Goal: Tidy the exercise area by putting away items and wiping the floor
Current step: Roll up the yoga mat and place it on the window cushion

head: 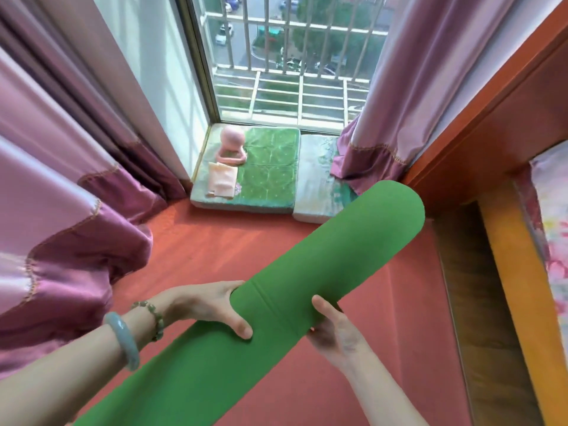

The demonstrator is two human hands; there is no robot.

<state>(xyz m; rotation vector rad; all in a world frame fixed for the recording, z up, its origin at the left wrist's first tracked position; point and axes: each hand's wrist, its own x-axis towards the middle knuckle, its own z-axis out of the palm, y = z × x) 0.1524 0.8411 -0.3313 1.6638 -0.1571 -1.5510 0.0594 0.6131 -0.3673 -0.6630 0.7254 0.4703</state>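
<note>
Head view shows the left hand (209, 305) curled round the rolled green mat (322, 250) with thumb on top and the right hand (333, 330) gripping its opposite side, mat held slantwise above the red floor (215, 238).

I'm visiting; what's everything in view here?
rolled mat: 1, green, centre foreground
green cushion: 1, green, beside window
pale cushion: 1, whitish, right of green cushion
ball: 1, pink, on green cushion
ring: 1, pink, under ball
folded cloth: 1, pale pink, on green cushion
curtains: 2, mauve, flanking window
floor: 1, red, underfoot
bed frame: 1, orange wood, far right
bracelets: 2, greenish, left wrist
left hand: 1, grips mat
right hand: 1, grips mat
</note>
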